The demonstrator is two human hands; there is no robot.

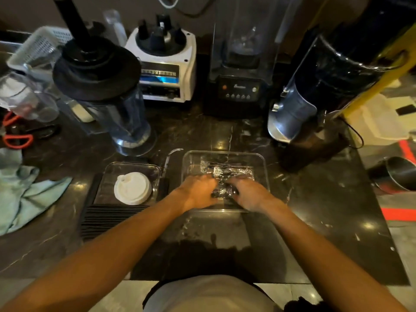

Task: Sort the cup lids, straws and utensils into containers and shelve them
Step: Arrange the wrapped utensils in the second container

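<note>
Two hands work inside the right tub (261, 164), a clear plastic one on the dark counter (326, 199). Our left hand (198, 191) and right hand (248, 194) close on a bundle of wrapped utensils (225, 176) from either side, the fingers curled round its near end; the fingertips are hidden under the shiny wrap, so we cannot tell how tightly they pinch. The bundle lies within the tub, reaching toward its far wall. We judge this as the utensil step: packing or squaring the wrapped pieces so they sit flat. To our left a second clear tub (155, 171) holds a white cup lid (132, 188), and it rests on a row of black straws (108, 218) lying side by side on the counter, so the straws look unsorted as yet. A loose clear wrapper (170, 157) sits between the two tubs. Further left lie a pale cloth (24, 194) and red-handled scissors (15, 137). At the back stand a blender jar (108, 102), a white blender base (165, 64), a black blender (242, 64) and a grinder (315, 93). Next we would let go without snagging the wrap, then free the straws from under the lid tub.
</note>
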